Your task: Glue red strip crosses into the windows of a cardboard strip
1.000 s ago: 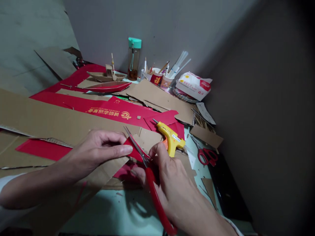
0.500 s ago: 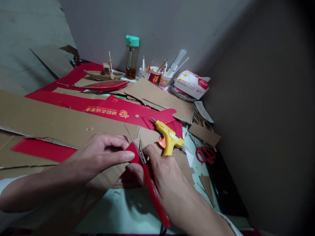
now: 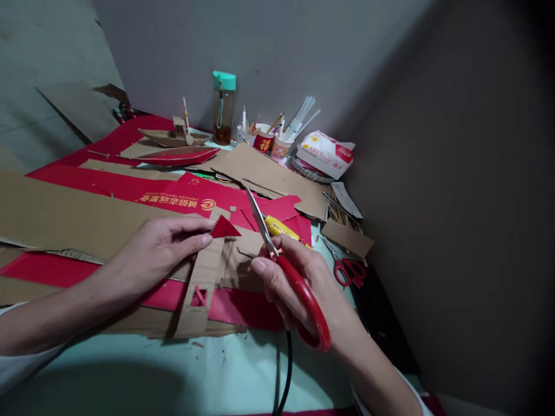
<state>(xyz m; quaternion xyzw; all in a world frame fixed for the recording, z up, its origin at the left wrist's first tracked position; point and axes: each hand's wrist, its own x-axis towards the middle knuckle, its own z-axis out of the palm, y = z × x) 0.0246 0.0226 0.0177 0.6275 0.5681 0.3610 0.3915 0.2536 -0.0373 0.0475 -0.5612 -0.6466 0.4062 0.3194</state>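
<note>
My left hand point(image 3: 158, 251) pinches a small red cardboard triangle point(image 3: 224, 228) between thumb and fingers, lifted above the cardboard. My right hand point(image 3: 299, 283) grips red-handled scissors point(image 3: 299, 283), blades closed and pointing up and away, a short way right of the triangle. Below the hands lies a brown cardboard strip point(image 3: 199, 289) with a small cut-out, on red-faced cardboard point(image 3: 243, 306).
A yellow glue gun point(image 3: 281, 228) lies behind my right hand, its black cord point(image 3: 284, 375) running toward me. A second pair of red scissors point(image 3: 347, 268) is at the right. Cardboard boat models point(image 3: 173, 138), a bottle point(image 3: 222, 107), cups of pencils point(image 3: 271, 141) and a tissue pack point(image 3: 325, 153) stand at the back.
The red triangle has come free of the sheet. My left hand lifted it up; my right hand pulled the scissors away to the right and turned the blades upward.
</note>
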